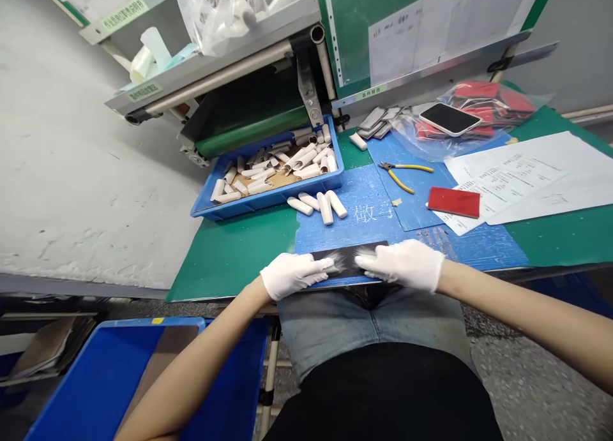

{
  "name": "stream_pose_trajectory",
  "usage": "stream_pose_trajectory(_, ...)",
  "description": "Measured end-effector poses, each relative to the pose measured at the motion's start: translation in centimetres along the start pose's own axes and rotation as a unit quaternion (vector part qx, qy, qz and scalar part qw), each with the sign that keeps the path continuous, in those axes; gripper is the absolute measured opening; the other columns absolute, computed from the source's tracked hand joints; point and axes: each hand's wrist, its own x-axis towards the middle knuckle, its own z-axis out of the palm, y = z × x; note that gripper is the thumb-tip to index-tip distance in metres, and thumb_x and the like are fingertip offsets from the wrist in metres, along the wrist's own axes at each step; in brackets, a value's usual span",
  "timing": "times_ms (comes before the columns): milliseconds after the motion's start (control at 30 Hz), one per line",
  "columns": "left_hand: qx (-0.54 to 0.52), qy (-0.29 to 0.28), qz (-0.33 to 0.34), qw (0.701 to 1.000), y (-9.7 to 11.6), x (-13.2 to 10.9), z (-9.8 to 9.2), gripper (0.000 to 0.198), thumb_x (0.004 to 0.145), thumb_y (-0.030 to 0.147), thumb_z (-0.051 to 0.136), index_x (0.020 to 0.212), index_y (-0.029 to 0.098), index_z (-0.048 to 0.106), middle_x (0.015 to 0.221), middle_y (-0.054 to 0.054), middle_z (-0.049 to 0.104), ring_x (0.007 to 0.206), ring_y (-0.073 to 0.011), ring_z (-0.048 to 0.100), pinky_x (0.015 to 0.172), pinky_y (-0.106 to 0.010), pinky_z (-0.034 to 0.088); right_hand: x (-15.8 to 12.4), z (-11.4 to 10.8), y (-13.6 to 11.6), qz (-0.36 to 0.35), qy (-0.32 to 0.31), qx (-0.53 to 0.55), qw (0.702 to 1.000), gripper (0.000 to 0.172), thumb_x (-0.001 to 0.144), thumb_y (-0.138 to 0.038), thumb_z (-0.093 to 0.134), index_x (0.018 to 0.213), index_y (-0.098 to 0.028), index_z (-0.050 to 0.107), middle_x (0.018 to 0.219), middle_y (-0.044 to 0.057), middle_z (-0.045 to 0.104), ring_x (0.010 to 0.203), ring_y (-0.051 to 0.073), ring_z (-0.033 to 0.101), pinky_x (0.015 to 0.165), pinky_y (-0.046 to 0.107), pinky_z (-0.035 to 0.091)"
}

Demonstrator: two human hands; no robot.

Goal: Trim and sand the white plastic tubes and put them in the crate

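My left hand [293,275] and my right hand [402,264], both in white gloves, grip opposite ends of a flat black sheet [347,260] with white streaks. The sheet lies at the near edge of a blue work mat [364,201], and my fingertips nearly meet over it. Beyond my hands, several white rolled tubes [318,205] lie loose on the mat. Many more fill a blue plastic tray [268,200] farther back.
Yellow-handled pliers [402,173], a red card [454,202] and printed papers [527,179] lie to the right on a green mat [230,256]. A smartphone [444,119] rests on a plastic bag of red pieces. A green-belted machine [249,122] stands behind the tray, with a blue bin [105,377] below left.
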Motion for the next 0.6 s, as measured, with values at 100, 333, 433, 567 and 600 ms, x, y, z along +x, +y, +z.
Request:
stream_pose_trajectory(100,0.022,0.01,-0.008,1.0,0.2,0.2,-0.6,0.051,0.111,0.059,0.037,0.146,0.038,0.068,0.077,-0.003,0.06,0.065,-0.0143,0.055,0.059,-0.024,0.038,0.3,-0.4,0.0,0.016,-0.009,-0.006,1.0,0.036,0.114,-0.039,0.038,0.137,-0.033,0.065,0.091,0.004,0.067,0.059,0.013,0.047,0.055,0.03,0.012)
stream_pose_trajectory(333,0.027,0.028,0.01,0.999,0.2,0.4,0.4,0.052,0.112,0.057,0.037,0.149,0.036,0.067,0.081,-0.004,0.065,0.066,-0.0139,0.057,0.061,-0.024,0.039,0.8,-0.5,-0.5,0.032,-0.006,0.014,0.999,0.037,0.115,-0.044,0.036,0.132,-0.034,0.067,0.094,0.005,0.071,0.061,0.012,0.05,0.056,0.029,0.013)
stream_pose_trajectory(433,0.007,0.042,0.007,0.999,0.2,0.6,0.7,0.052,0.111,0.059,0.038,0.146,0.036,0.069,0.082,-0.004,0.066,0.066,-0.0139,0.057,0.062,-0.024,0.04,0.7,-0.8,-0.8,0.048,-0.026,0.012,0.998,0.044,0.116,-0.05,0.029,0.134,-0.035,0.066,0.093,0.005,0.07,0.056,0.011,0.045,0.055,0.029,0.013)
stream_pose_trajectory(567,-0.023,0.037,0.029,0.999,0.2,1.0,-0.1,0.051,0.11,0.06,0.039,0.147,0.037,0.066,0.086,-0.004,0.068,0.067,-0.0134,0.058,0.061,-0.023,0.04,0.6,-1.2,-0.5,0.048,-0.074,0.0,0.996,0.044,0.115,-0.052,0.032,0.14,-0.036,0.063,0.094,0.005,0.07,0.056,0.011,0.046,0.055,0.028,0.014)
stream_pose_trajectory(600,-0.025,0.037,0.024,0.999,0.4,1.2,-0.3,0.051,0.111,0.059,0.038,0.147,0.037,0.067,0.087,-0.004,0.068,0.066,-0.0133,0.058,0.06,-0.022,0.04,0.6,-1.3,-0.3,0.054,-0.082,-0.007,0.995,0.045,0.115,-0.053,0.031,0.142,-0.035,0.062,0.093,0.006,0.07,0.057,0.012,0.048,0.056,0.028,0.014)
